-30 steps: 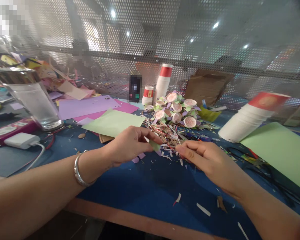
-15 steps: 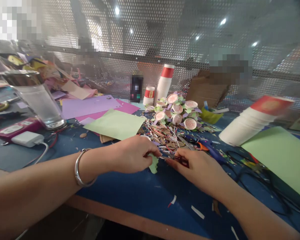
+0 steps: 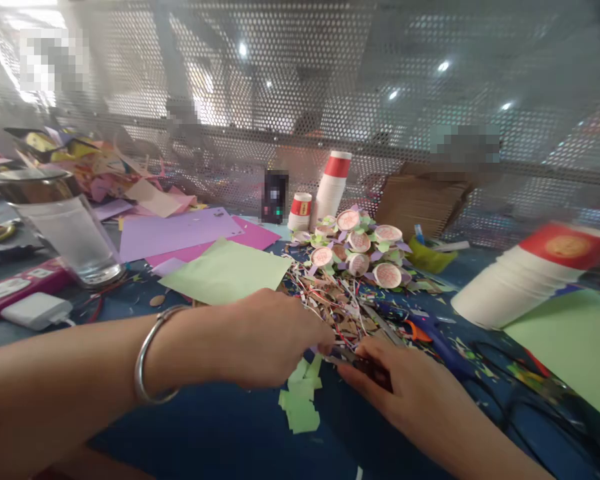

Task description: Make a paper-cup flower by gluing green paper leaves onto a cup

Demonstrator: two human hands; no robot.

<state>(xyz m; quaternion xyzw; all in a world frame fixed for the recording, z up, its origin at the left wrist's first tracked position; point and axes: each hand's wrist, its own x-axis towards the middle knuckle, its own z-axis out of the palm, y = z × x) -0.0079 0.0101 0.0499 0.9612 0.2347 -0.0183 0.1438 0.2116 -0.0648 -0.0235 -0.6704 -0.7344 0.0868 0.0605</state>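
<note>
My left hand [image 3: 280, 340], with a silver bangle at the wrist, is closed in a pinch, its fingertips mostly hidden. Jagged light-green cut paper [image 3: 301, 400] shows just below the fingers, and a sliver of purple shows at the fingertips. My right hand [image 3: 405, 387] is wrapped around scissors [image 3: 373, 370] with dark reddish handles. Their metal blades point left and meet the left fingertips. Behind both hands lies a heap of paper scraps [image 3: 337, 303]. Round paper-cup discs with green and purple paper petals [image 3: 357, 250] are piled beyond it.
Green sheet [image 3: 225, 270] and purple sheet [image 3: 175, 233] lie at the left, near a glass of water [image 3: 75, 233] and a white charger [image 3: 36, 311]. Stacked paper cups [image 3: 520, 283] lean at the right. Blue-handled scissors [image 3: 445, 347] and black cables [image 3: 510, 407] lie near my right hand.
The view has tilted up and come closer, so things sit lower in the picture. More of the green cut paper now shows below my left hand. The scissors remain in my right hand.
</note>
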